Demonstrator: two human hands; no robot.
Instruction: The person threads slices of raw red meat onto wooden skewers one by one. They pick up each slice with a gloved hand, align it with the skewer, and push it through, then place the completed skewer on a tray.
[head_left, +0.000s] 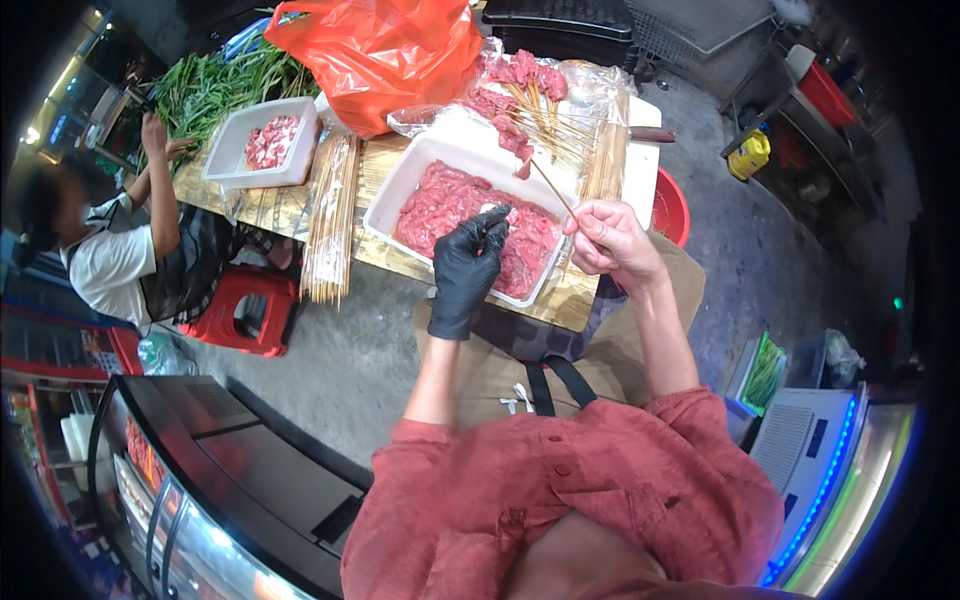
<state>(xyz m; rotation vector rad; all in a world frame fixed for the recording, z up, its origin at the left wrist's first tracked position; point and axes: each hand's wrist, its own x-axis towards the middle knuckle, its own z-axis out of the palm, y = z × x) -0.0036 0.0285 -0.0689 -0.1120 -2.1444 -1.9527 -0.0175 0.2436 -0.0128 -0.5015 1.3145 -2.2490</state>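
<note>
My right hand (616, 241), bare, grips the lower end of a wooden skewer (553, 189). Slices of raw red meat (513, 147) are threaded on the skewer's far end. My left hand (472, 262) wears a black textured glove and hovers over a white plastic tub (381, 196) of raw sliced meat (450, 196). Its fingertips are drawn together beside a small pale piece; whether they pinch it, I cannot tell. Beyond the tub, loaded meat skewers (534, 94) lie on clear plastic over a white board (651, 116).
Bundled bare skewers (330, 217) lie left of the tub, more (606, 154) at its right. A smaller tub (217, 161) holds cut meat. Behind are a red plastic bag (382, 56) and leafy greens (225, 86). A person (120, 240) sits at left. A red basin (673, 206) stands right.
</note>
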